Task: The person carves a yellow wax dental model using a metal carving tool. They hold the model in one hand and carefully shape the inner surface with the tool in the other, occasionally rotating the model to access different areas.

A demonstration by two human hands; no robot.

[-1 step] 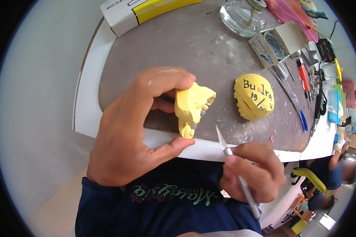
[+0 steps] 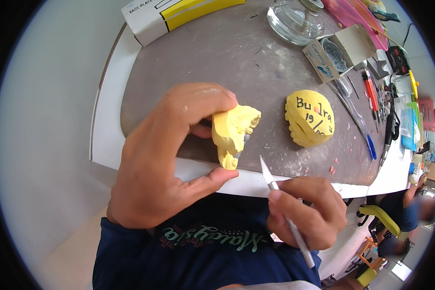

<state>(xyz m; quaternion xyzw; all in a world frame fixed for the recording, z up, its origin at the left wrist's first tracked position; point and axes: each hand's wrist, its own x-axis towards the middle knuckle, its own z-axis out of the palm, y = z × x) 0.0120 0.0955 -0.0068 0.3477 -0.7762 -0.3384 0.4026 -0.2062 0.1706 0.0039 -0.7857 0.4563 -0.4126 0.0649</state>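
My left hand (image 2: 152, 154) grips a yellow plaster dental cast (image 2: 233, 129) between thumb and fingers, just above the near edge of the table. The cast is tipped on its side, its rough tooth side toward the right and a grey patch showing on it. Held like a pen in my right hand (image 2: 310, 210) is a slim silver craft knife (image 2: 270, 182). Its pointed blade aims up and left, a short gap away from the cast. A second yellow dental cast (image 2: 310, 118), with handwriting on its flat base, lies on the mat to the right.
A grey-brown mat (image 2: 193, 58) covers the white table. Behind stand a white and yellow box (image 2: 179, 17), a glass burner (image 2: 295, 21) and an opened wax box (image 2: 324, 60). Brush (image 2: 357, 118) and several tools lie right; pink crumbs (image 2: 332, 169) dot the mat. Another person (image 2: 396, 212) sits far right.
My right hand has shifted slightly left with the knife, bringing the blade a little nearer the cast. The held cast has moved very slightly left and down.
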